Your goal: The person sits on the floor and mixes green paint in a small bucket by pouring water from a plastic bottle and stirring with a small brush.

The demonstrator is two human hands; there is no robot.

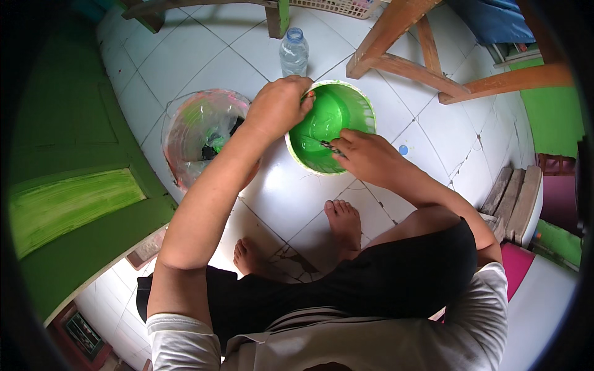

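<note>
Bare hands at a paint bucket, seen from above. With the left hand [281, 106], pinches the upper left rim of the white bucket [365, 117], fingers curled over the edge and knuckles upward. With the right hand [369, 156], at the opposite, lower right side of the mouth, clasps the dark patterned handle of a thin tool [332, 147] between thumb and bent fingers. Points the slender end leftward from this grip, toward the green paint [328, 111]; cannot tell how far below the surface.

Directly between the two grips: the bucket mouth, with paint pooled inside and streaks on the inner wall. Left of the left grip, partly behind the forearm: a round tub [204, 102] with clear plastic, pink smears and dark items inside. Just beyond the left grip: a clear plastic bottle [294, 55], upright on the white tiled floor [272, 207]. Right of the right grip, near it: a small blue disc [403, 149]. Farther beyond, to the upper right: a brown wooden frame [421, 79]. Below both grips, nearer the body: two bare feet [344, 226]. Well to the left: a green panel [59, 123].
</note>
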